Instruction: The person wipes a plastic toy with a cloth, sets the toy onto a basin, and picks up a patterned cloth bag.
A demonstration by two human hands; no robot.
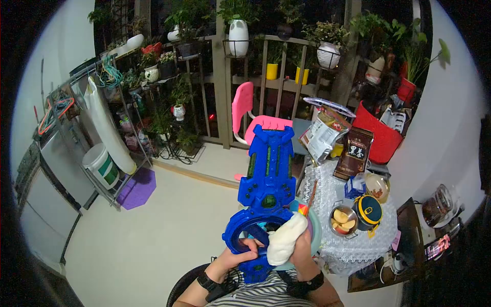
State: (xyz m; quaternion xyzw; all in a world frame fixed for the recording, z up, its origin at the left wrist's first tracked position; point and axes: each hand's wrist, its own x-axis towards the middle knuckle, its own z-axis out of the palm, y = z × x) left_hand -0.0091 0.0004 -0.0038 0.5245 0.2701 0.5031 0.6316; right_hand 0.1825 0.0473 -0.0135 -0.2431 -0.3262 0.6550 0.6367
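Observation:
A large blue plastic toy (267, 166), with a round ring at its lower part and a long section with green inlays, is tilted upright in front of my lap. My left hand (236, 257) is closed around the lower ring, thumb on its rim. My right hand (303, 249) grips a bunched white cloth (285, 238), which lies against the ring's right side. Behind the cloth and toy, a pale green basin (316, 236) is partly hidden. A small red and yellow piece (303, 209) shows above the cloth.
On the right, a table (327, 192) under a lacy cover bears a bowl of cut apple (343, 221), a dark lidded container (369, 212) and snack bags (353, 152). Beyond stand a pink chair (243, 105) and potted plants. A metal rack (76, 133) is at left.

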